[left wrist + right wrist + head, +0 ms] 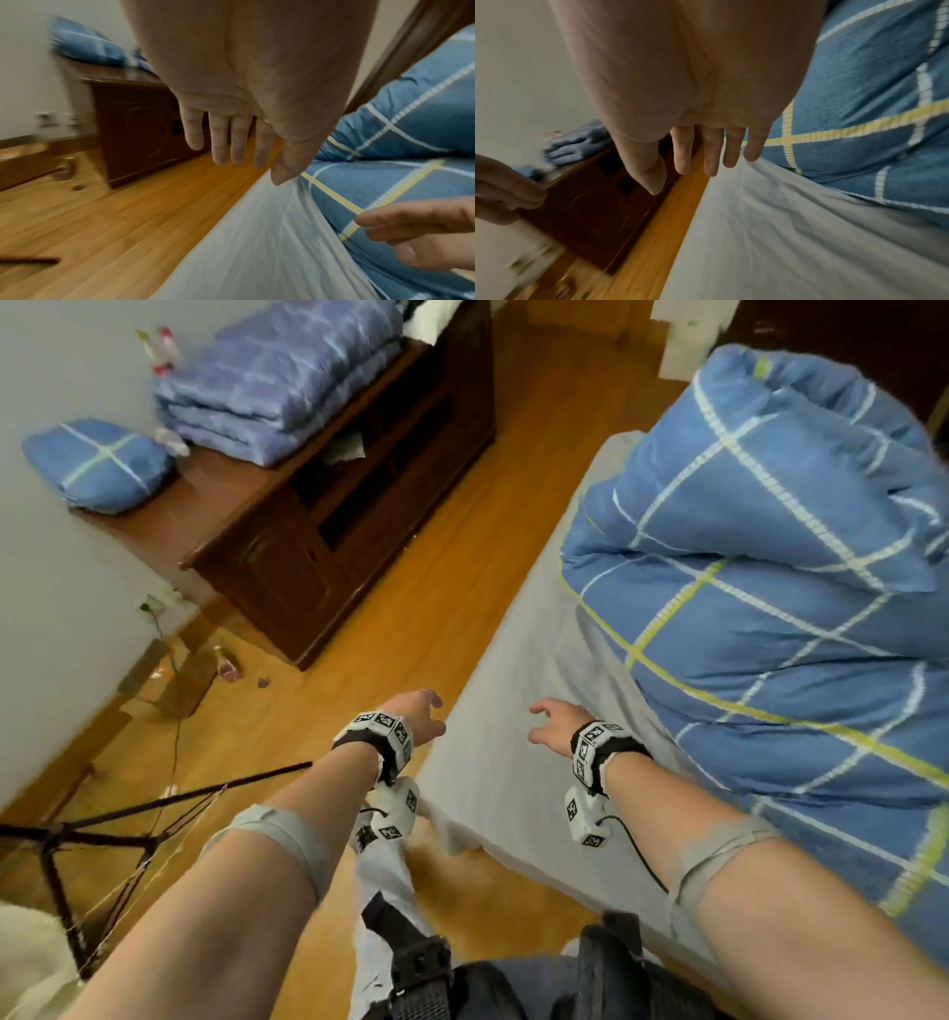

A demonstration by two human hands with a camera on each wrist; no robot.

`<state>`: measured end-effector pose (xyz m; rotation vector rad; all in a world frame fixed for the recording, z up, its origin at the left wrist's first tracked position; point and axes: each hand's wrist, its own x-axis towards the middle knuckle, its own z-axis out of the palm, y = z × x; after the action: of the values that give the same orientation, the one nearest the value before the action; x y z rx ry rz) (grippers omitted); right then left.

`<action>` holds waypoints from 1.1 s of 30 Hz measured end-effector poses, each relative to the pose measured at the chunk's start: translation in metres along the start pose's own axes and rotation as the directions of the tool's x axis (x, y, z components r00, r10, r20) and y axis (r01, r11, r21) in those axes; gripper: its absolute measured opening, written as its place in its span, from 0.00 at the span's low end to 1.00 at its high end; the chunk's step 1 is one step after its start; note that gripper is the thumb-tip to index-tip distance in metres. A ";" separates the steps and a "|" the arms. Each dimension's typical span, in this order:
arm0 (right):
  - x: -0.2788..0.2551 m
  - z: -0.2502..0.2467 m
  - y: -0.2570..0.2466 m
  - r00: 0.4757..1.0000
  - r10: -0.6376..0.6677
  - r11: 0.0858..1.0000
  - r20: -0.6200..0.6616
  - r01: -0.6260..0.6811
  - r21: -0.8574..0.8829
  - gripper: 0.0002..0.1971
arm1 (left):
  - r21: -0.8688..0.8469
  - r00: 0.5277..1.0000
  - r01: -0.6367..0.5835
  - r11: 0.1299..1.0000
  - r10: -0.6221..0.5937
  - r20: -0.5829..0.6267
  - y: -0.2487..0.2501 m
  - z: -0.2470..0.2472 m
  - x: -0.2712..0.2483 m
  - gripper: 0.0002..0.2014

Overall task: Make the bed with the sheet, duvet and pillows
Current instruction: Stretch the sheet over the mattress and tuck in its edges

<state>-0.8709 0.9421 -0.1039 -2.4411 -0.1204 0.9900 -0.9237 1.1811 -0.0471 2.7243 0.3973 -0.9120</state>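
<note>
A pale grey sheet covers the bed on the right. On it lies a bunched blue checked duvet with white and yellow lines. My left hand hovers open over the bed's near edge, above the floor, fingers straight. My right hand is open above the sheet, just short of the duvet. Neither hand holds anything. A blue checked pillow rests on the wooden cabinet at the far left.
A dark wooden cabinet stands against the wall with a folded blue blanket on top. Wooden floor runs between cabinet and bed. A black tripod stands near left; small clutter and a cable lie by the wall.
</note>
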 end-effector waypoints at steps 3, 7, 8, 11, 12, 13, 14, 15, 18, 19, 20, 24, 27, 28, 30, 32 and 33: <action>0.030 0.007 -0.012 0.976 0.206 0.971 -0.074 -0.195 0.138 0.31 | 0.135 0.980 -0.188 0.973 0.178 0.084 -0.002 -0.034 0.085 0.26; 0.028 0.037 -0.030 0.878 0.467 0.845 -0.103 -0.410 0.343 0.29 | 0.275 0.892 -0.440 0.855 0.380 0.246 0.008 -0.066 0.149 0.27; 0.023 0.047 -0.036 0.850 0.520 0.805 -0.089 -0.452 0.386 0.28 | 0.306 0.872 -0.478 0.824 0.403 0.277 0.008 -0.073 0.156 0.28; 0.003 0.079 -0.054 0.776 0.631 0.672 -0.021 -0.533 0.514 0.26 | 0.332 0.827 -0.548 0.768 0.438 0.352 0.000 -0.085 0.161 0.28; -0.004 0.089 -0.061 0.755 0.655 0.635 -0.010 -0.544 0.549 0.26 | 0.327 0.817 -0.561 0.760 0.446 0.365 -0.004 -0.085 0.163 0.29; -0.008 0.099 -0.065 0.738 0.675 0.602 0.001 -0.551 0.578 0.25 | 0.321 0.809 -0.572 0.755 0.452 0.377 -0.010 -0.084 0.167 0.30; -0.010 0.108 -0.069 0.721 0.693 0.574 0.010 -0.559 0.599 0.24 | 0.321 0.802 -0.578 0.750 0.452 0.390 -0.015 -0.079 0.170 0.31; -0.008 0.119 -0.070 0.699 0.715 0.545 0.018 -0.573 0.612 0.23 | 0.328 0.799 -0.582 0.744 0.447 0.402 -0.022 -0.070 0.175 0.31; 0.013 0.158 -0.066 0.674 0.733 0.514 0.087 -0.634 0.578 0.21 | 0.388 0.799 -0.583 0.714 0.418 0.432 -0.044 -0.023 0.191 0.32; 0.026 0.173 -0.058 0.655 0.749 0.491 0.099 -0.650 0.580 0.22 | 0.415 0.801 -0.581 0.701 0.400 0.446 -0.052 -0.002 0.199 0.34; 0.039 0.189 -0.050 0.634 0.763 0.455 0.127 -0.665 0.592 0.24 | 0.447 0.802 -0.577 0.684 0.372 0.467 -0.059 0.021 0.207 0.36; 0.082 0.272 -0.012 0.546 0.806 0.283 0.226 -0.693 0.663 0.37 | 0.512 0.804 -0.561 0.651 0.279 0.525 -0.091 0.129 0.248 0.45; 0.111 0.337 0.003 0.535 0.794 0.206 0.288 -0.683 0.701 0.46 | 0.589 0.850 -0.508 0.629 0.253 0.463 -0.122 0.202 0.270 0.51; 0.120 0.360 0.007 0.544 0.785 0.186 0.296 -0.662 0.726 0.46 | 0.616 0.879 -0.461 0.639 0.230 0.418 -0.134 0.224 0.275 0.54; 0.141 0.408 0.018 0.583 0.767 0.117 0.269 -0.539 0.834 0.41 | 0.587 0.909 -0.393 0.708 0.203 0.363 -0.156 0.261 0.282 0.55; 0.152 0.429 0.013 0.600 0.782 0.086 0.170 -0.374 0.924 0.32 | 0.474 0.908 -0.385 0.792 0.231 0.350 -0.171 0.289 0.291 0.47; 0.155 0.434 0.013 0.600 0.793 0.116 0.106 -0.320 0.940 0.27 | 0.420 0.906 -0.381 0.824 0.243 0.346 -0.176 0.299 0.294 0.40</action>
<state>-1.0510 1.1515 -0.4727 -1.4399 1.3576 0.4394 -0.9199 1.3058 -0.4848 2.8791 -0.3863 -1.4209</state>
